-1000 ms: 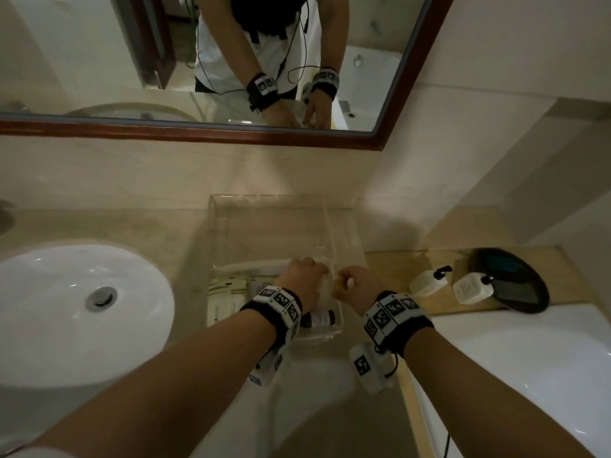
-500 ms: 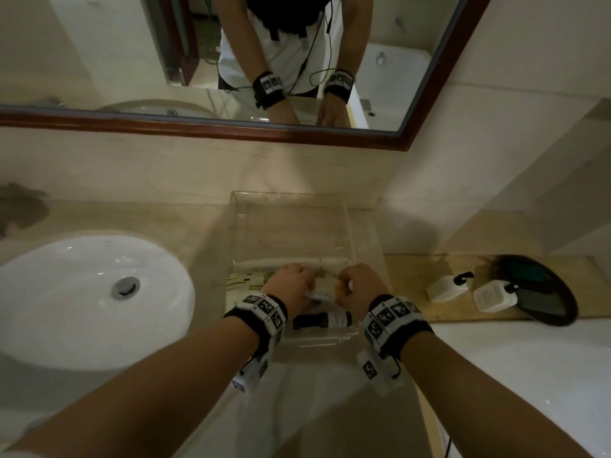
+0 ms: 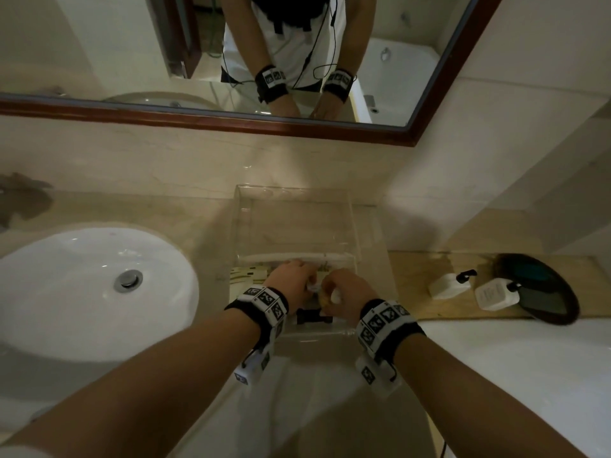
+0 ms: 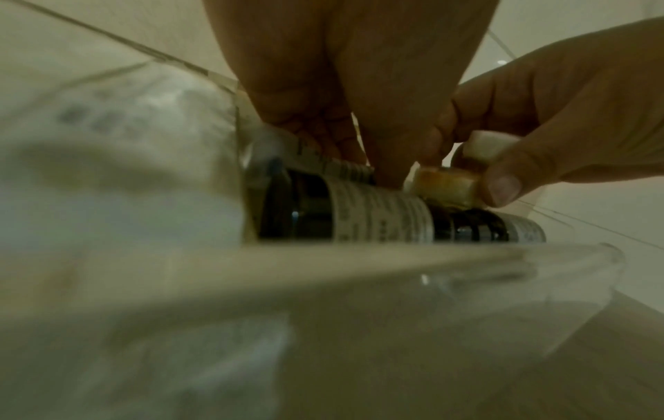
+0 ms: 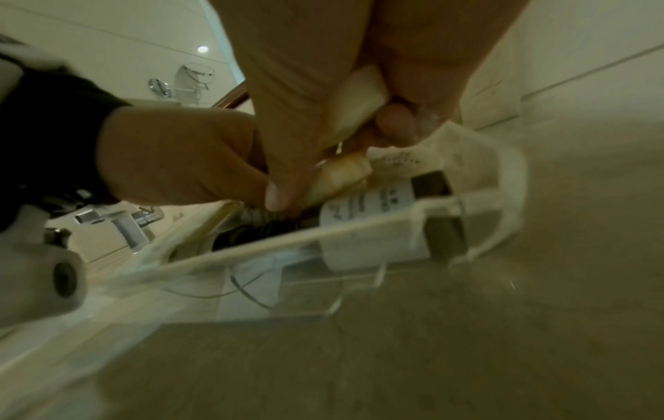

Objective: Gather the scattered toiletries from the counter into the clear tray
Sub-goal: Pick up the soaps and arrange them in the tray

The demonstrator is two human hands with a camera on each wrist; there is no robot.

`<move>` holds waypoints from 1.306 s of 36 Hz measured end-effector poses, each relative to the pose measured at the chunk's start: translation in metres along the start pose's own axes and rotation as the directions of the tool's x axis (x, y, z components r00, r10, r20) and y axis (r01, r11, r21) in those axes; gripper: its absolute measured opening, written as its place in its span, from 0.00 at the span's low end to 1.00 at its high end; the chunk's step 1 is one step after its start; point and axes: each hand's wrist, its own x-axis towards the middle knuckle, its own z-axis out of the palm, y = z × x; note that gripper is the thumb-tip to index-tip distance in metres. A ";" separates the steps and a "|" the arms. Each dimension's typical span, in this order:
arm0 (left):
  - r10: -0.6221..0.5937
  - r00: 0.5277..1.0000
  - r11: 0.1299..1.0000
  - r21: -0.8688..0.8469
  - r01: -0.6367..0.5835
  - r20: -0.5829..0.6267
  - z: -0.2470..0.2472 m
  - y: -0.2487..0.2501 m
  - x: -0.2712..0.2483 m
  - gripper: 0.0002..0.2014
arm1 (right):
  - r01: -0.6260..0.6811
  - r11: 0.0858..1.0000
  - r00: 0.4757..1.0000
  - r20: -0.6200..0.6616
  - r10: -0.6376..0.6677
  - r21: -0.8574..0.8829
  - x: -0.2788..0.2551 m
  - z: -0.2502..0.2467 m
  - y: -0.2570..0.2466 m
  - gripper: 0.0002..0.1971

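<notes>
Now, change: both hands have dropped from the tray's right rim into its near end, so the items they carry are nearly delivered.
Sink (image 3: 82,292): well left of the clear tray (image 3: 294,200), nothing in it.
Flat sachets (image 3: 246,276): already in the tray's near left corner.
Left hand (image 3: 292,282): inside the tray's near end, fingers curled down onto a small labelled tube (image 4: 334,164); whether it grips or only presses it, I cannot tell.
Dark bottle (image 4: 380,221): lying on its side along the tray's near wall, beneath both hands.
Right hand (image 3: 344,292): inside the tray beside the left hand, thumb and fingers pinching a small amber bottle with a white cap (image 4: 445,182) just above the dark bottle.
Pump bottles (image 3: 449,285): two, lying on the wooden board (image 3: 416,276) right of the tray, beside a dark round dish (image 3: 542,292); likely still to gather.
</notes>
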 end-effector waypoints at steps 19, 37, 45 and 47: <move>0.211 0.976 0.976 0.053 -0.213 0.048 0.010 0.023 -0.013 0.22 | -0.126 0.951 0.935 -0.285 0.208 0.281 -0.007 -0.028 0.024 0.12; 0.039 0.993 0.999 -0.018 -0.041 -0.108 -0.002 0.015 -0.018 0.13 | -0.142 0.970 0.949 -0.252 0.191 0.198 0.001 -0.018 0.011 0.20; -0.010 0.995 1.000 0.003 0.011 -0.099 0.002 0.004 -0.021 0.08 | -0.119 0.988 0.962 -0.235 0.139 0.099 0.010 -0.010 -0.003 0.22; 0.006 0.996 1.000 0.003 -0.005 -0.088 0.003 0.004 -0.022 0.09 | -0.098 0.992 0.964 -0.240 0.115 0.081 0.013 -0.004 -0.004 0.22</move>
